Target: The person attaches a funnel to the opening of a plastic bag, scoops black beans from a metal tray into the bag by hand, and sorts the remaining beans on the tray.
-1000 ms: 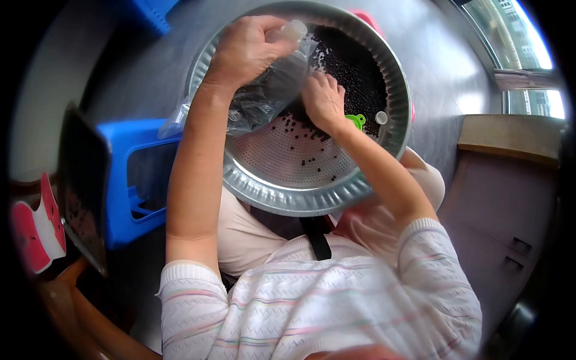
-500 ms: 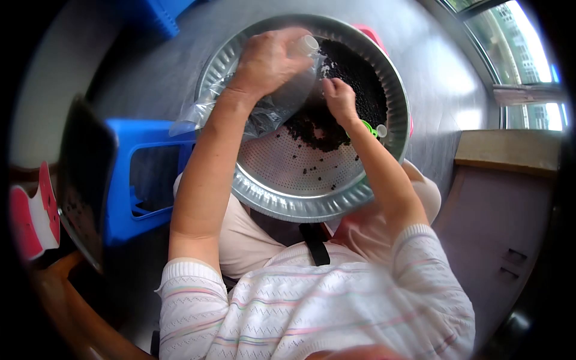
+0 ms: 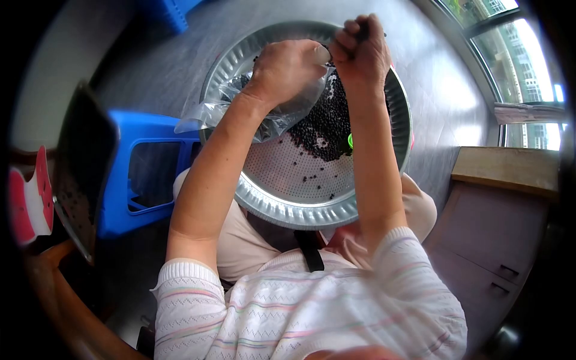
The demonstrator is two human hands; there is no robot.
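Observation:
My left hand (image 3: 287, 71) is closed around the neck of a clear plastic bag (image 3: 300, 102), where a whitish round mouth (image 3: 322, 56) shows by the thumb. The bag hangs over a big round metal sieve (image 3: 279, 204) with a fluted rim and a perforated bottom. Just right of that mouth, my right hand (image 3: 365, 57) is raised with curled fingers around some small black beans. More black beans (image 3: 324, 123) lie heaped in the sieve below, with a few scattered nearer me. A small lime-green plastic piece (image 3: 350, 141) is partly hidden by my right forearm.
The sieve sits in front of my lap. To the left stands a blue plastic stool (image 3: 111, 180), with a dark upright panel (image 3: 84, 174) and a red-and-white object (image 3: 33, 198) beyond it. A cabinet (image 3: 486, 216) is on the right, below a window (image 3: 516, 60).
My right hand has risen from the bean heap to beside the bag's mouth, with beans in its fingers. My left hand has shifted slightly right and down, still gripping the bag.

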